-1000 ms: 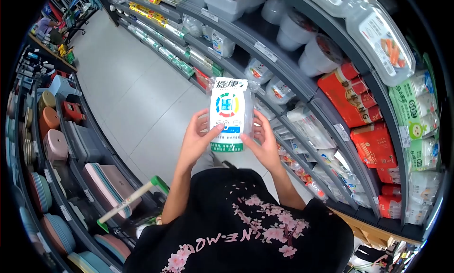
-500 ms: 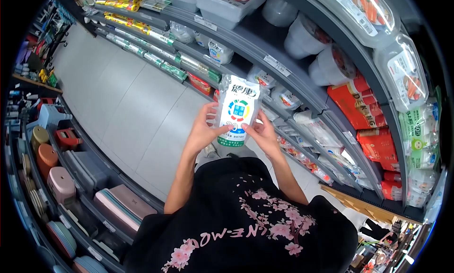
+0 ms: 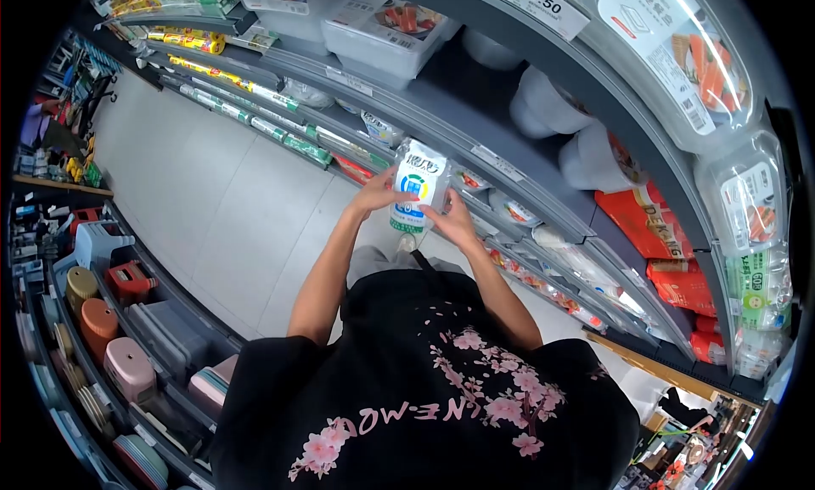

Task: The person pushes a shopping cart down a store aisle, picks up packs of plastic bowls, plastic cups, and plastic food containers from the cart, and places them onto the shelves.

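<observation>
A clear plastic packet (image 3: 416, 184) with a white label, a coloured ring and a green lower band is held upright in front of the shelves. My left hand (image 3: 376, 194) grips its left side, with the thumb lying across the label. On the other side, my right hand (image 3: 452, 222) has its fingers around the lower right edge and its thumb on the front. What the packet contains cannot be made out. Just behind it, a similar white-labelled packet (image 3: 382, 128) stands on a shelf.
Tiered shelves on the right carry plastic food boxes (image 3: 386, 36), round tubs (image 3: 548, 104) and red packets (image 3: 645, 222). A lower shelf at left holds a pink container (image 3: 129, 367) and an orange canister (image 3: 99, 324). Tiled floor (image 3: 212, 210) runs between them.
Both hands and the packet have moved up in view and farther from my body, towards the shelves. The grip stays two-handed. The camera view has shifted slightly.
</observation>
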Demonstrator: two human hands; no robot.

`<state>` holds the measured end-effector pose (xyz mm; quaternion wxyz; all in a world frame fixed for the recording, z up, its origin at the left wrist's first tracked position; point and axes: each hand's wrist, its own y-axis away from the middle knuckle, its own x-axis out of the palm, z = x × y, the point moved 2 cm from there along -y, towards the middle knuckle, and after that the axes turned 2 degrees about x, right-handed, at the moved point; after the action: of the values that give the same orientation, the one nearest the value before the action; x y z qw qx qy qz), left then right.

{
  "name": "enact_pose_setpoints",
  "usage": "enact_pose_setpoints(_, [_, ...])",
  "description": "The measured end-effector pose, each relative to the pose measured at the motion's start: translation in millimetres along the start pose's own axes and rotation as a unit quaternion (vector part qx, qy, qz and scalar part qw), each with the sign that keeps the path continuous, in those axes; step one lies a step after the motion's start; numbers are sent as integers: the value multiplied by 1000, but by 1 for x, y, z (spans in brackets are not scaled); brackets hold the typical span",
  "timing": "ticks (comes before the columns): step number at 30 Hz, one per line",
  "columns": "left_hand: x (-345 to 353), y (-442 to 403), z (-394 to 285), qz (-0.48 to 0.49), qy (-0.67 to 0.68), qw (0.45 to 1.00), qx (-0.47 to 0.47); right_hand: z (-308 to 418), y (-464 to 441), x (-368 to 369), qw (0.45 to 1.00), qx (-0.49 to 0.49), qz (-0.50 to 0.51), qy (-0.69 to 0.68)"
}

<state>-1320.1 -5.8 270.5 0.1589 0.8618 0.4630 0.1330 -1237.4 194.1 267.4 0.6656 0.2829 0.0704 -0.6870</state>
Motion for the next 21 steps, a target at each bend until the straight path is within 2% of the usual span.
enact_pose_setpoints(2, [-8, -25, 6, -32, -51, 998, 0, 8, -10, -1, 999, 30, -26, -9])
enact_pose_setpoints(4, [-3, -16, -38, -11, -60, 998, 7, 16, -21, -4, 998, 38, -43, -21])
enact_pose_setpoints(6, [-3, -20, -49, -58, -71, 996, 20, 41, -23, -10, 991, 31, -56, -116])
enact_pose_setpoints(7, [-4, -20, -50, -65, -60, 996, 23, 33, -35, -6, 996, 13, -80, -41])
enact_pose_setpoints(8, [-5, -28, -44, -54, -64, 996, 21, 23, -42, -3, 995, 19, -88, -44])
enact_pose_setpoints(10, [-5, -33, -42, -77, -40, 988, 125, 34, -45, -3, 993, 27, -111, 7])
enact_pose_setpoints(12, [-5, -36, -43, -38, -22, 991, 129, 27, -55, 3, 989, 16, -143, 9])
enact_pose_setpoints(14, [-9, -37, -52, -53, -32, 987, 150, 30, -63, 2, 990, 33, -135, 12])
enact_pose_setpoints(15, [-12, -39, -53, -50, -32, 986, 153, 30, -66, 6, 987, 17, -154, -42])
enact_pose_setpoints(17, [-15, -45, -53, -45, -14, 990, 133, 27, -75, 9, 986, 15, -166, -31])
enact_pose_setpoints(19, [-21, -60, -39, -37, -6, 992, 123, 28, -82, 13, 984, 15, -178, -22])
enact_pose_setpoints(21, [-25, -84, -15, -32, -8, 988, 153, 28, -84, 16, 980, 16, -192, -45])
